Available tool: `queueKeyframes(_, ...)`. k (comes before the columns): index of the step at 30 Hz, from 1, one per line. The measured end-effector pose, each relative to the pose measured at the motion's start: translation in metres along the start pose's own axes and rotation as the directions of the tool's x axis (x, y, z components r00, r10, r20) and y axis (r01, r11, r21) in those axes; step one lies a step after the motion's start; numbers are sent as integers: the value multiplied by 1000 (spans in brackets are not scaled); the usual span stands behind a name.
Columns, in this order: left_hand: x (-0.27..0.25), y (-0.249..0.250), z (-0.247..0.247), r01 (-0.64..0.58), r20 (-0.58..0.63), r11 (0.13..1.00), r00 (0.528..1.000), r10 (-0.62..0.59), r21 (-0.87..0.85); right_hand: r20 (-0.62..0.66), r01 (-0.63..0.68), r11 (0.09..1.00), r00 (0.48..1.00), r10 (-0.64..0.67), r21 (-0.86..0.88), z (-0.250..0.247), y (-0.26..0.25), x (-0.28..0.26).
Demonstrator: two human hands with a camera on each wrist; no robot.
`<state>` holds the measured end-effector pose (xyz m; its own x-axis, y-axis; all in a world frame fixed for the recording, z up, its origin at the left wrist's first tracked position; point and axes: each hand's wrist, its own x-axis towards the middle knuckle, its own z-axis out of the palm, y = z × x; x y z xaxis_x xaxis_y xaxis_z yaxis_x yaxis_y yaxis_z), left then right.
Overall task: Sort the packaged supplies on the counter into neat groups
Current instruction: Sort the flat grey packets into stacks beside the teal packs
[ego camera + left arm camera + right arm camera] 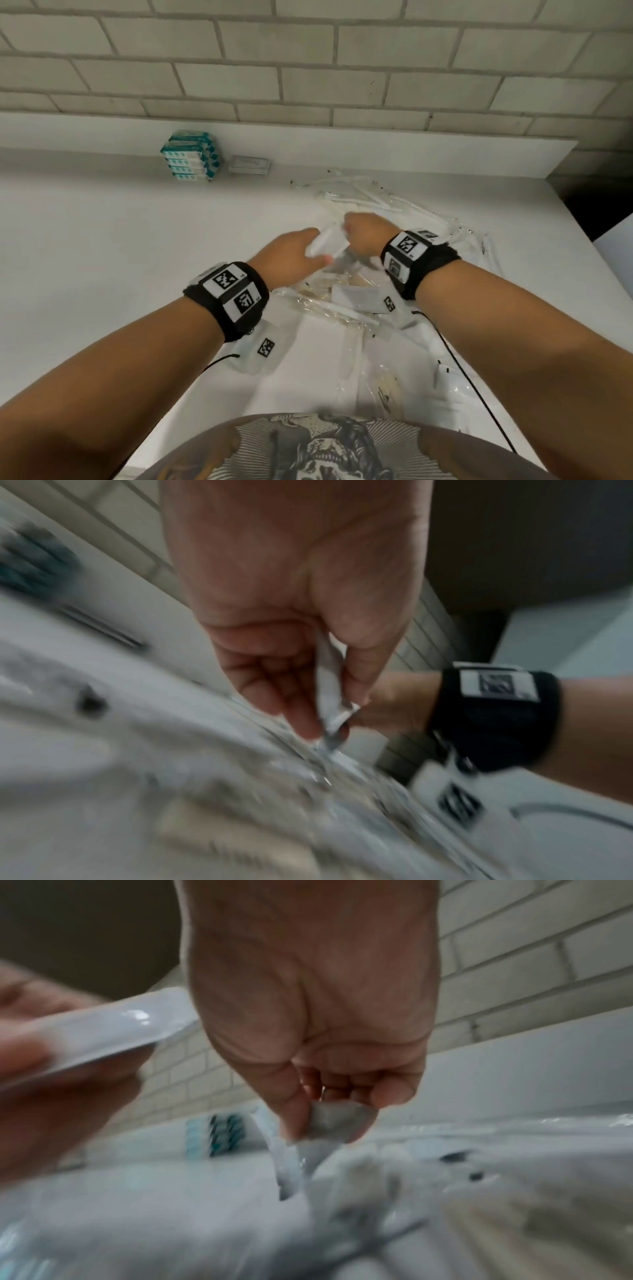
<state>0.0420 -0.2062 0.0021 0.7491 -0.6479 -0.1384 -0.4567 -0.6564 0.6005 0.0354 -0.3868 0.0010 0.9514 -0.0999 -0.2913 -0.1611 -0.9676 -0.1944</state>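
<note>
Clear plastic wrappers lie in a loose heap on the white counter, spreading from the near edge toward its right side, with long white sticks in sleeves fanned out behind it toward the back. The left hand grips a white packet above the heap, fingers curled under it and thumb over its top; the left wrist view, though blurred, shows the packet pinched between thumb and fingers. Just beside it, the right hand is closed, thumb and curled fingers pinching a small crumpled wrapper that hangs down toward the heap. At the back edge of the counter, against the low ledge, stands a tidy stack of teal-and-white boxes, with a flat white pack just beside it on the right. A grey brick wall rises behind.
</note>
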Motion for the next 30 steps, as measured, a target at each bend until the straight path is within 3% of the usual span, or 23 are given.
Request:
queueKeyframes(2,-3,6,15,-28,193,999,981,18,46,-91,2,979,996,17,204,-19,22,-10)
queueKeyframes(4,0,1,24,-18,270,995,963,-10,100,-60,-10,974,998,24,228,-36,46,-28)
queueKeyframes(7,8,-4,17,28,202,975,977,-73,218,169,-41,998,985,33,43,-46,75,-60)
queueKeyframes(9,13,-2,15,7,168,957,984,-58,291,236,-82,995,967,93,-58,-42,89,-78)
queueKeyframes(12,19,10,24,-57,190,960,982,4,274,264,-116,992,957,124,-47,-33,94,-101)
queueKeyframes(16,19,30,51,-108,284,942,959,13,318,467,-33,999,884,19,23,2,76,-126)
queueKeyframes(19,17,35,61,-12,250,941,965,-78,339,383,-86,996,921,69,27,24,80,-130)
queueKeyframes(22,13,31,64,76,176,978,978,-111,196,310,-211,975,933,182,63,26,94,-129)
queueKeyframes(26,7,31,62,120,151,989,980,-131,81,272,-255,962,937,221,98,27,87,-129)
queueKeyframes(30,3,27,55,160,109,987,981,-162,32,234,-219,972,944,233,-84,31,62,-121)
